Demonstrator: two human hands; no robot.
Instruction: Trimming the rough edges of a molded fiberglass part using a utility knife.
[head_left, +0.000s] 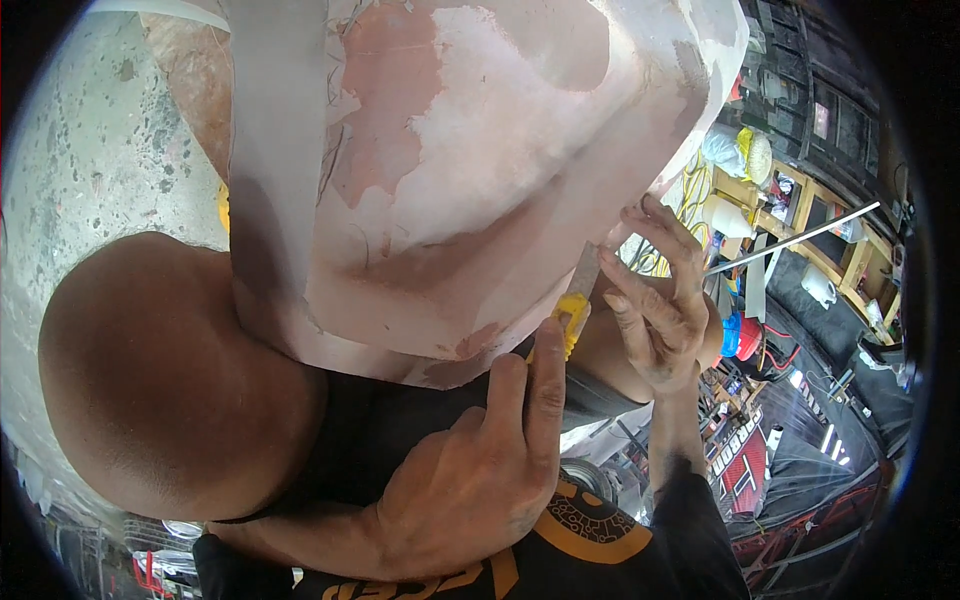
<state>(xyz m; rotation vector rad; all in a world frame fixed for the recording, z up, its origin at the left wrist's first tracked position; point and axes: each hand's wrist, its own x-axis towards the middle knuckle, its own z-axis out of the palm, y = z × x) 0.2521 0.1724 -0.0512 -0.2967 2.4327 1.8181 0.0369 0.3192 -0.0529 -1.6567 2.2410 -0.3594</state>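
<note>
A large moulded panel (480,150), patchy pale grey and reddish brown with a smoothed, worn-looking surface, rests over my lap. My left hand (470,470) grips a yellow utility knife (572,310), index finger stretched along the handle. The knife's flat blade (585,265) lies along the panel's lower right edge. Beside the blade's tip is my right hand (660,310), fingers bent and spread apart, with fingertips close to the panel's edge and the blade. Whether they touch the blade I cannot tell. My left fingers hide part of the handle.
My bare left knee (180,380) sticks up beside the panel. On the right stand a wooden shelf (800,205) with bottles, a long metal bar (800,238) and a blue and red container (740,337). A speckled concrete floor (120,130) spreads at the left.
</note>
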